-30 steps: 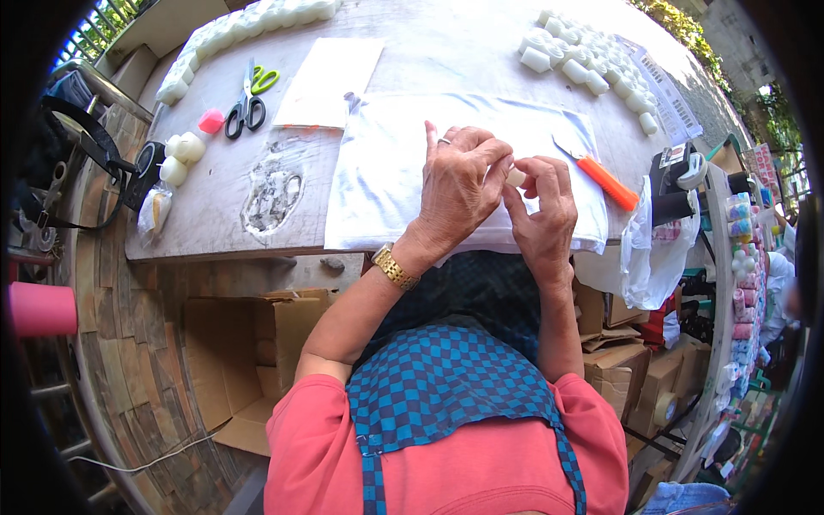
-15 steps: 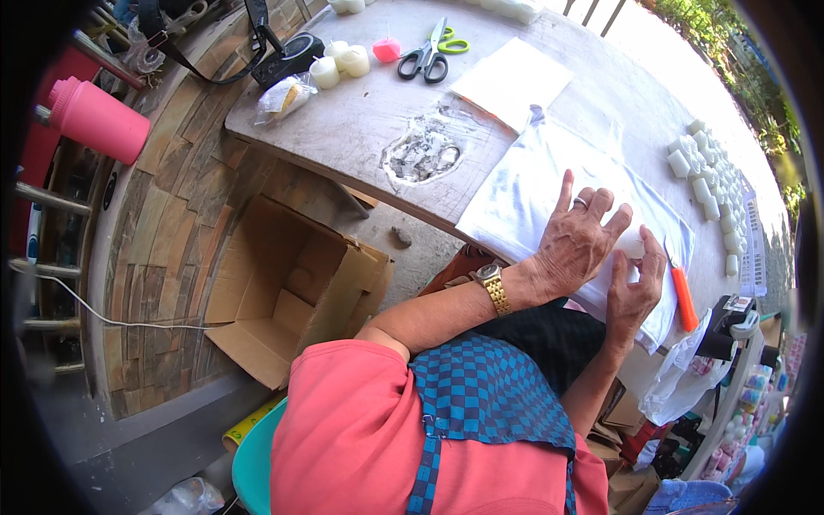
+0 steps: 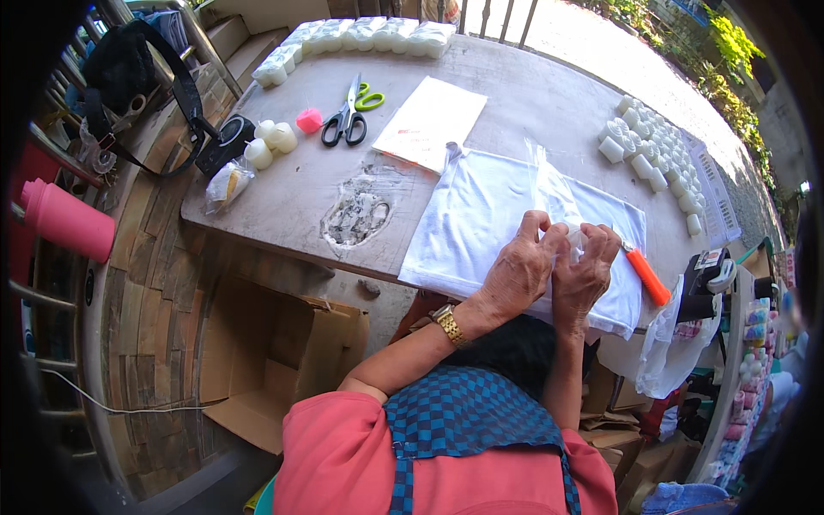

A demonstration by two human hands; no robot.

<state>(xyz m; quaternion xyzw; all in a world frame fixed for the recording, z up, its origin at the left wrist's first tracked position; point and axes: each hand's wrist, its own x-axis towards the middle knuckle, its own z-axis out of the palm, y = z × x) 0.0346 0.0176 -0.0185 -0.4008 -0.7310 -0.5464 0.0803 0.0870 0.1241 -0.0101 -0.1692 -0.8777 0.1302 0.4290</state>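
Both my hands are together over a white cloth (image 3: 459, 223) spread at the table's front edge. My left hand (image 3: 518, 270) has its fingers bent and closed on a clear plastic bag (image 3: 556, 196), whose length lies away from me over the cloth. Close against it, my right hand (image 3: 585, 273) also grips the near end of the bag with curled fingers. Something pale shows between the hands, but the fingers hide most of it. To the right of my right hand rests an orange-handled knife (image 3: 648, 276).
Loose white candles (image 3: 642, 142) cluster at the right beside a white plastic basket (image 3: 714, 189). Bagged candles (image 3: 360, 36) line the far edge. Scissors (image 3: 345, 124), a pink candle (image 3: 308, 120) and a white sheet (image 3: 433, 120) lie leftward. A cardboard box (image 3: 283, 360) stands below the table.
My hands have come together, and both now grip the clear bag. Before, a white candle was by my right fingers and my left fingers were spread. The view has shifted, showing more of the far table.
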